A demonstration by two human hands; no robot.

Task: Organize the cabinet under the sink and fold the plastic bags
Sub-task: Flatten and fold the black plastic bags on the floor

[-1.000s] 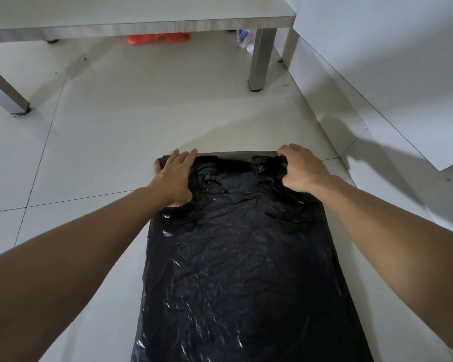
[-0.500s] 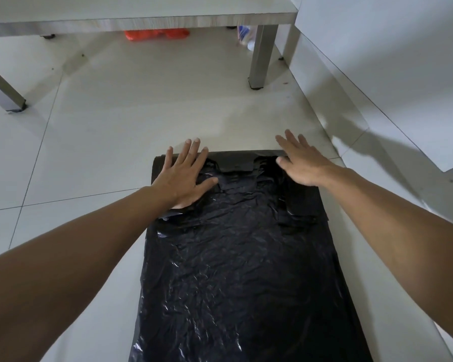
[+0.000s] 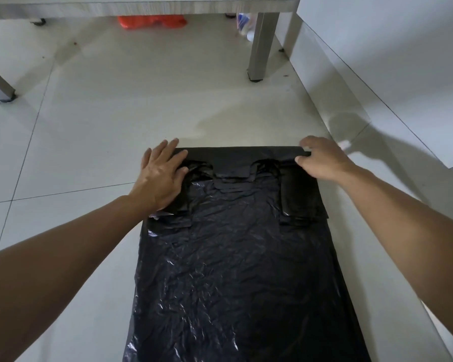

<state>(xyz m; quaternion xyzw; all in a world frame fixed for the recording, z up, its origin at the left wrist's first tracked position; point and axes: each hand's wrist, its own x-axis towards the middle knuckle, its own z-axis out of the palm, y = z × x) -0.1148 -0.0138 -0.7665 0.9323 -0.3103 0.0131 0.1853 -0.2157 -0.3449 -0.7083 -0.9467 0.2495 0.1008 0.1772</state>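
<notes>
Folding looks under way: black plastic bag (image 3: 236, 257) lies flat on the floor (image 3: 89, 126), left hand (image 3: 160, 176) pressing flat at ten o'clock, right hand (image 3: 322, 160) pinching the two o'clock corner, likely to crease next.

crinkled black plastic bag (image 3: 233, 270) flat on floor

bag (image 3: 236, 270): thin black plastic, crinkled, glossy glints; folded strip between the left hand (image 3: 160, 176) and right hand (image 3: 322, 163) looks smoother, matt | floor (image 3: 131, 108): pale tiles, smooth, faint sheen | table leg (image 3: 259, 45) beyond right hand: brushed grey metal | orange bag (image 3: 152, 21) far ahead: crumpled plastic
</notes>
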